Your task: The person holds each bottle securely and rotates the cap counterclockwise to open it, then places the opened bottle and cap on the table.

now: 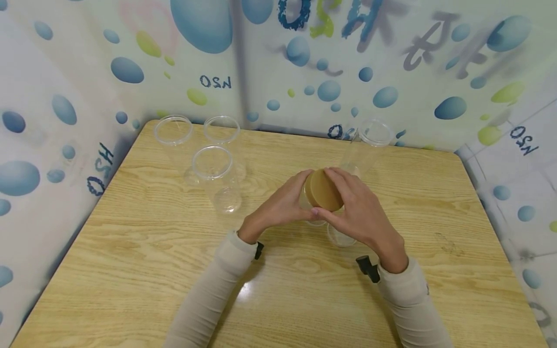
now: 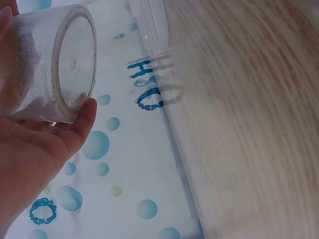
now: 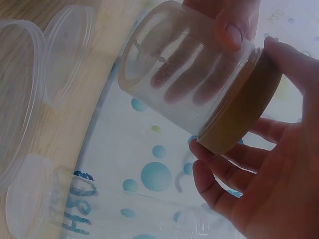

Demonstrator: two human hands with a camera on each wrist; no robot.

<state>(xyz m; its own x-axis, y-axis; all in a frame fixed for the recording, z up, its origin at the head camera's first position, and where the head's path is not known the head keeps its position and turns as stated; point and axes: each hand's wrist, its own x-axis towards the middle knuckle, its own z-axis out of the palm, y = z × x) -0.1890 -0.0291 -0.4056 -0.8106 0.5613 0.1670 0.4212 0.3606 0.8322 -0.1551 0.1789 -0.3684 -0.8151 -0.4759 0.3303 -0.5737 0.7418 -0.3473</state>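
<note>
A clear jar (image 3: 149, 84) with a tan lid (image 1: 327, 190) is held up off the table between my two hands. My left hand (image 1: 285, 199) grips the jar's body; its fingers show through the clear wall in the right wrist view. Around the lid curl the thumb and fingers of my right hand (image 1: 359, 209). The lid sits on the jar's mouth, and the jar leans, its base (image 2: 76, 62) facing sideways in the left wrist view. Below the hands, a round clear piece (image 1: 341, 236) shows on the table, partly hidden.
Three tall clear cups stand at the back left: a left one (image 1: 173, 140), a rear one (image 1: 223, 140) and a front one (image 1: 213, 166). Another tall clear container (image 1: 375, 137) is at the back right. A printed wall covering (image 1: 261, 63) borders the wooden table (image 1: 143, 241).
</note>
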